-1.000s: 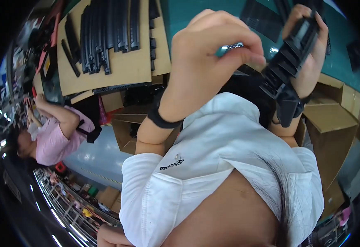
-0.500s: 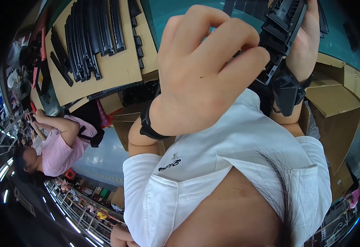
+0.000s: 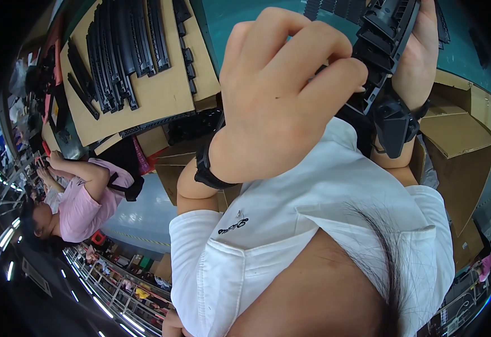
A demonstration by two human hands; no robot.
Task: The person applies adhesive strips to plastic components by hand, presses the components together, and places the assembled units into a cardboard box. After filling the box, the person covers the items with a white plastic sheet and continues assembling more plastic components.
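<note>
My right hand [image 3: 420, 56] is wrapped around the side of a long black plastic part [image 3: 388, 28] with ribbed, slotted compartments, tilted and cut off by the upper edge. Close in front of me, my left hand [image 3: 282, 95] has its fingers curled in a pinch at the near side of that part. Its fingertips are mostly hidden, and whatever they grip cannot be made out. A black angular end piece [image 3: 394, 126] hangs below the part, by my right wrist. A black band [image 3: 207, 168] circles my left wrist.
Several long black plastic strips [image 3: 110, 62] lie on a cardboard sheet [image 3: 161, 92] at the left. More black pieces lie on the green table [image 3: 231, 14]. Open cardboard boxes [image 3: 453, 132] stand at the right. A person in pink [image 3: 91, 196] works at the far left.
My left hand has shifted very slightly to the right, its fingers still curled at the black part. A fingertip now shows beneath the index finger. The right hand keeps its hold.
</note>
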